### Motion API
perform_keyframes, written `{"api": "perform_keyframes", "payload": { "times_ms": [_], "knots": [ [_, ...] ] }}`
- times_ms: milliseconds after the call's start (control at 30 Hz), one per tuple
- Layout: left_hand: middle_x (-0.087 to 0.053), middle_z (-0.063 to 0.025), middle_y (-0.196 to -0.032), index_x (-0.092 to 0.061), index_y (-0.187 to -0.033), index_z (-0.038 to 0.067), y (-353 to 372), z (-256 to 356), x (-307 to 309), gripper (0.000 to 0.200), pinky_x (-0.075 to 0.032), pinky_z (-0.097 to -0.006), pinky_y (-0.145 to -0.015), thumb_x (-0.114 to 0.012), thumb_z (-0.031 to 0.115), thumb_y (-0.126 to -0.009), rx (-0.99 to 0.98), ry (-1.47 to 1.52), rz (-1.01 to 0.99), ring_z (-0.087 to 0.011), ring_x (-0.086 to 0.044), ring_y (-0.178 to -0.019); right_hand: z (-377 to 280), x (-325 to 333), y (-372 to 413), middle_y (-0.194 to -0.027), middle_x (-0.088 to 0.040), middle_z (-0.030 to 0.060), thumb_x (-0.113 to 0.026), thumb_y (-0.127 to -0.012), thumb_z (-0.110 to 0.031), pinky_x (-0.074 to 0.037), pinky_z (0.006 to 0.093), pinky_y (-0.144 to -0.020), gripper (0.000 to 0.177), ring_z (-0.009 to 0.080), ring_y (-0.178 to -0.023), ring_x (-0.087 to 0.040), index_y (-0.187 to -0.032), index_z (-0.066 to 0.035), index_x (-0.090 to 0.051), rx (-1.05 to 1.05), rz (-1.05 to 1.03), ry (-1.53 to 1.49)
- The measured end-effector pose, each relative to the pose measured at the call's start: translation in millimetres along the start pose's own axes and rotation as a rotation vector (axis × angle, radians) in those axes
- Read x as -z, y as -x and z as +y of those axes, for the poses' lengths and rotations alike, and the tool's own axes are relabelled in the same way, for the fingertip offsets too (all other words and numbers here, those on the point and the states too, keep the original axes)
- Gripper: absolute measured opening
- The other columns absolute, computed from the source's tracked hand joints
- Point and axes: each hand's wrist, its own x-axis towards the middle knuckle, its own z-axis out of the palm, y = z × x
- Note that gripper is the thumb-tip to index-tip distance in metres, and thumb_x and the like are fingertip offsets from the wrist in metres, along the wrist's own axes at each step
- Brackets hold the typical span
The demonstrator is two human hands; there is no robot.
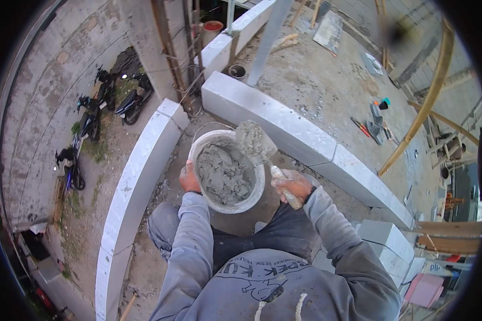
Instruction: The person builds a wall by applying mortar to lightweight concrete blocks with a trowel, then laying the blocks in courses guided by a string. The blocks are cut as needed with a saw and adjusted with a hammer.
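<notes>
A white bucket [258,188] filled with wet grey mortar [224,174] stands between my knees. My left hand [188,177] grips the bucket's left rim, the thumb over the edge. In my right hand [294,186] is the worn handle of a trowel [280,176], with my fingers wrapped round it. A thick heap of mortar [253,140] covers the trowel blade, which is over the bucket's upper right rim. The bucket's wire handle [209,125] rests up at the far side.
Low walls of white blocks run on my left [139,160] and ahead to the right [284,120]. Loose blocks [385,243] lie by my right side. A metal post [268,45] and a slanted bamboo pole [431,101] rise beyond. Hand tools [375,128] lie on the concrete floor; motorbikes [93,115] stand below left.
</notes>
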Motion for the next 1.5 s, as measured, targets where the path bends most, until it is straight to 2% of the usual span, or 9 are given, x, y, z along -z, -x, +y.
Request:
{"api": "perform_keyframes", "payload": {
  "times_ms": [233,300,400,533,700,900,1067,1300,1500],
  "knots": [
    [-0.063,-0.0124,-0.083,-0.061,-0.091,-0.007,2,4,0,0.044,-0.044,-0.0313,-0.069,-0.052,0.037,-0.088,-0.010,-0.046,0.015,-0.0179,-0.056,-0.073,6,2,-12,-0.068,-0.052,0.0048,-0.059,-0.079,-0.017,-0.044,0.0283,-0.044,0.021,0.0140,-0.049,-0.053,-0.091,-0.002,-0.050,0.020,-0.069,-0.046],
    [-0.063,-0.0122,-0.083,-0.061,-0.091,-0.007,1,1,0,0.044,-0.044,-0.0307,-0.069,-0.052,0.037,-0.088,0.001,-0.033,0.028,-0.0176,-0.056,-0.073,-13,7,-21,-0.072,-0.057,0.0074,-0.061,-0.076,-0.013,-0.046,0.0287,-0.047,0.026,0.0146,-0.051,-0.056,-0.095,0.000,-0.050,0.187,0.078,0.382],
    [-0.063,-0.0112,-0.084,-0.061,-0.093,-0.007,4,4,-2,0.044,-0.044,-0.0296,-0.069,-0.052,0.036,-0.088,-0.004,0.028,0.023,-0.0169,-0.056,-0.073,-57,17,-36,-0.073,-0.057,0.0109,-0.062,-0.069,-0.012,-0.048,0.0306,-0.056,0.034,0.0171,-0.061,-0.059,-0.099,-0.001,-0.049,0.203,0.188,0.685],
    [-0.063,-0.0112,-0.084,-0.060,-0.093,-0.007,7,8,-2,0.044,-0.044,-0.0297,-0.069,-0.053,0.036,-0.087,0.015,0.031,0.036,-0.0169,-0.056,-0.074,-110,34,-94,-0.084,-0.062,0.0210,-0.057,-0.067,-0.021,-0.048,0.0408,-0.071,0.035,0.0342,-0.079,-0.061,-0.099,-0.007,-0.054,0.421,0.380,1.291],
    [-0.064,-0.0134,-0.083,-0.061,-0.092,-0.006,8,9,-2,0.045,-0.044,-0.0319,-0.069,-0.055,0.038,-0.085,-0.021,-0.085,0.099,-0.0193,-0.057,-0.074,-169,20,-142,-0.087,-0.063,0.0186,-0.052,-0.073,-0.021,-0.048,0.0419,-0.074,0.029,0.0325,-0.084,-0.061,-0.099,-0.008,-0.056,0.483,0.553,1.615],
    [-0.064,-0.0157,-0.085,-0.061,-0.092,-0.006,4,-2,-1,0.047,-0.044,-0.0327,-0.071,-0.055,0.040,-0.084,-0.028,-0.080,0.114,-0.0213,-0.059,-0.076,-176,4,-198,-0.086,-0.065,0.0137,-0.048,-0.080,-0.018,-0.049,0.0412,-0.067,0.028,0.0266,-0.081,-0.064,-0.107,-0.009,-0.052,0.494,0.764,1.752],
    [-0.063,-0.0135,-0.083,-0.061,-0.091,-0.006,6,7,-2,0.046,-0.044,-0.0314,-0.071,-0.055,0.039,-0.084,-0.044,-0.088,0.129,-0.0192,-0.057,-0.076,-148,12,-230,-0.082,-0.064,0.0110,-0.042,-0.085,-0.015,-0.050,0.0396,-0.062,0.018,0.0266,-0.077,-0.064,-0.098,-0.008,-0.052,0.453,0.650,1.801],
    [-0.064,-0.0116,-0.082,-0.061,-0.091,-0.006,8,9,1,0.044,-0.045,-0.0296,-0.069,-0.055,0.037,-0.085,-0.030,-0.086,0.090,-0.0165,-0.057,-0.074,-95,42,-216,-0.081,-0.064,0.0116,-0.042,-0.085,-0.014,-0.050,0.0382,-0.061,0.014,0.0266,-0.074,-0.064,-0.088,-0.008,-0.053,0.572,0.649,1.642],
    [-0.064,-0.0120,-0.083,-0.061,-0.092,-0.006,9,12,0,0.045,-0.045,-0.0294,-0.069,-0.055,0.037,-0.085,-0.026,-0.104,0.097,-0.0167,-0.057,-0.074,-53,60,-179,-0.081,-0.062,0.0110,-0.043,-0.084,-0.015,-0.051,0.0376,-0.061,0.014,0.0270,-0.067,-0.063,-0.092,-0.006,-0.051,0.581,0.712,1.702]
  ]
}}
